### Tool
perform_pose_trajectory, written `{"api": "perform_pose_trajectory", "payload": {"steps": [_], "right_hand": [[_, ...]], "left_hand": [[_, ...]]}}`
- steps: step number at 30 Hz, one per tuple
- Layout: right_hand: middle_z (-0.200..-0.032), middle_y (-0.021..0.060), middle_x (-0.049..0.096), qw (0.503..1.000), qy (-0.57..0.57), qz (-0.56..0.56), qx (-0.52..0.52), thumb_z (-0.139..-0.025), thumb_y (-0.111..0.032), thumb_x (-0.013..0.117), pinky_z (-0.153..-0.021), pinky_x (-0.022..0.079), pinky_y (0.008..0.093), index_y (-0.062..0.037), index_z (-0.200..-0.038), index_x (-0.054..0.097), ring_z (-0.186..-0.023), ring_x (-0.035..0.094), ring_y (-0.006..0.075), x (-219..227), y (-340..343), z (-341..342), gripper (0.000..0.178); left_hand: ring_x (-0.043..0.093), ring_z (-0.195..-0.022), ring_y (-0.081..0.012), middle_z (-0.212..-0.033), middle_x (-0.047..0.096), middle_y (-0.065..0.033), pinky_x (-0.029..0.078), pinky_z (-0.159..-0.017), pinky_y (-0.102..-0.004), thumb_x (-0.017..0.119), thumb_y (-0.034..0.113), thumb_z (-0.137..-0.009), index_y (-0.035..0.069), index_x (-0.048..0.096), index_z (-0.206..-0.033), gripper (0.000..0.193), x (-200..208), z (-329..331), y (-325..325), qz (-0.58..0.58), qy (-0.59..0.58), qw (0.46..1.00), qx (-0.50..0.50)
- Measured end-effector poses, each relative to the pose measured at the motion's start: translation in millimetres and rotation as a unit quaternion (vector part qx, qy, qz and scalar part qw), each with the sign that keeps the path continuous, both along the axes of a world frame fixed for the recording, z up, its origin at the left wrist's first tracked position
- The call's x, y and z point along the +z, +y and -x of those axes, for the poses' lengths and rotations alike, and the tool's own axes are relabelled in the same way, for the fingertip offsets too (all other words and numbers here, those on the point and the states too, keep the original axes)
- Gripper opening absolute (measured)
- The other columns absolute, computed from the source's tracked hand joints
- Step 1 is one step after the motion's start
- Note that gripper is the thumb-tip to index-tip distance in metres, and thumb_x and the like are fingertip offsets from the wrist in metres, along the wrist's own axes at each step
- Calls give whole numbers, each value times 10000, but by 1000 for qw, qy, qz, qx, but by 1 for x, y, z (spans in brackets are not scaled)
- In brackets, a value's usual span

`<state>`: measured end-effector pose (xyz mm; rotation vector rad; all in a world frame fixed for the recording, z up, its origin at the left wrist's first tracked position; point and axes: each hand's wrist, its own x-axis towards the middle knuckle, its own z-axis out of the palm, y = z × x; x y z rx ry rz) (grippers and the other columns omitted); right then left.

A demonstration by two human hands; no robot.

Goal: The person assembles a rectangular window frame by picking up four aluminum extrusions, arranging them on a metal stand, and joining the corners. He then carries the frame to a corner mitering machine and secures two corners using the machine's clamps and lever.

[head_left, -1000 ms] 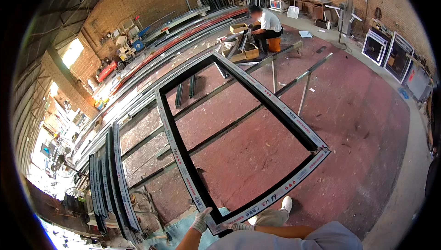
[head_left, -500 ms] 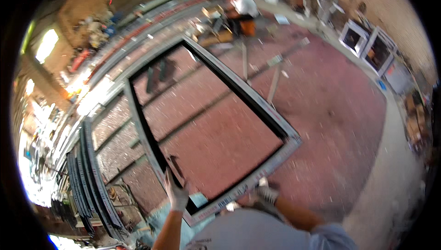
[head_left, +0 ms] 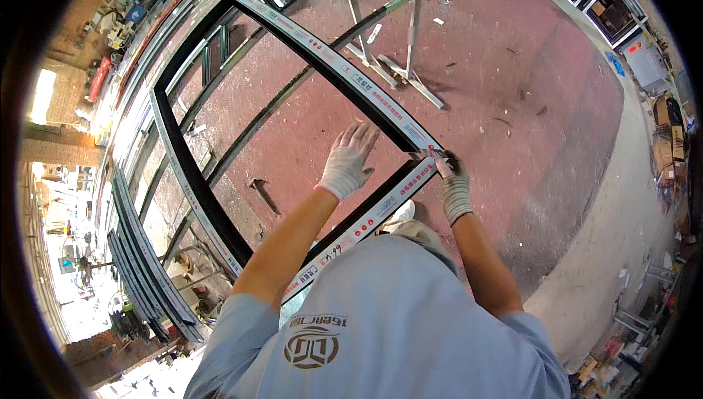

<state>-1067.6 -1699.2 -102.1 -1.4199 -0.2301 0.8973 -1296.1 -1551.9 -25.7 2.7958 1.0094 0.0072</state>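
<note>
A large rectangular window frame (head_left: 307,41), dark inside with white printed film on its bars, lies slanting across long dark rails. My right hand (head_left: 457,188), in a light knitted glove with dark fingertips, grips its right corner, the thumb on top and the other fingers partly hidden. My left hand (head_left: 347,162), gloved with bare fingertips, hovers over the frame's opening with fingers stretched out, holding nothing. Through the opening a hammer (head_left: 262,195) is visible lower down, left of that hand. My body is close against the near bar.
Metal trestle legs (head_left: 411,40) stand beyond the frame's right side. Several dark profile bars (head_left: 143,252) are stacked at the left. Finished small windows (head_left: 614,9) lean at the far right, near cardboard boxes (head_left: 663,142). Scraps are scattered on the reddish floor (head_left: 527,150).
My left hand has left the frame's left near corner and moved right over the opening. My right hand has moved up to the right corner. The view has tilted down.
</note>
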Motion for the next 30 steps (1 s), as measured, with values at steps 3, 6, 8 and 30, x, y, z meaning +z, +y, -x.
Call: {"api": "perform_pose_trajectory", "payload": {"steps": [3, 6, 8, 30], "right_hand": [[-1010, 28, 696, 999, 1, 21, 34, -912, -164, 766, -832, 493, 296, -47, -1171, 704, -906, 620, 148, -3, -1, -18, 291], [-1030, 42, 713, 997, 1, 54, 56, -890, -185, 786, -873, 500, 311, -25, -1141, 723, -937, 638, 163, -2, 1, -27, 304], [-1065, 61, 721, 995, -6, 70, 72, -871, -206, 794, -925, 499, 321, 1, -1153, 723, -983, 651, 178, -1, 4, -29, 357], [-981, 86, 717, 990, 134, -5, -51, -867, -72, 741, -823, 533, 318, -4, -1011, 711, -880, 661, 190, 4, 11, -12, 162]], "left_hand": [[319, -1493, -358, -1589, 377, -155, 247, -1255, -497, 813, 358, -803, 152, 347, -1576, 926, 1, -50, 14, -58, 55, 993, -83], [317, -1501, -347, -1583, 397, -145, 234, -1256, -519, 807, 409, -802, 186, 376, -1566, 905, -3, -82, 24, -103, 43, 980, -167], [329, -1497, -346, -1570, 421, -144, 232, -1253, -535, 794, 437, -808, 199, 403, -1552, 873, -21, -94, 31, -129, 15, 970, -205], [538, -1294, -304, -1282, 596, -120, 307, -1190, -568, 589, 315, -940, 211, 478, -1457, 538, -32, -108, 43, -127, -81, 961, -234]]}}
